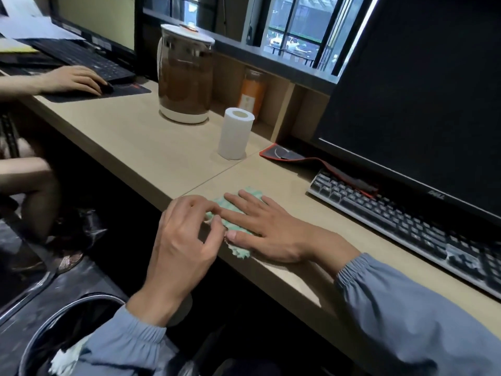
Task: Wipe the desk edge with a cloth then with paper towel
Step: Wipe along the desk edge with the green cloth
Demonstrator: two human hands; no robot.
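The left hand (181, 240) hangs off the desk's (151, 142) front edge, fingers curled, tips at the cloth's (240, 252) left end; a pinch cannot be confirmed. The green cloth lies on that front edge, slightly overhanging. The roll (235, 137) stands upright well behind it, towards the back. The right hand (268, 234) lies flat on the cloth, fingers straight, pressing down. To wipe well, it should likely keep even pressure and slide along the edge, the overhang covering the lip.

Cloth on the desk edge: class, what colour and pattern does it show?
The cloth is pale green with white checks; the head view shows it best.
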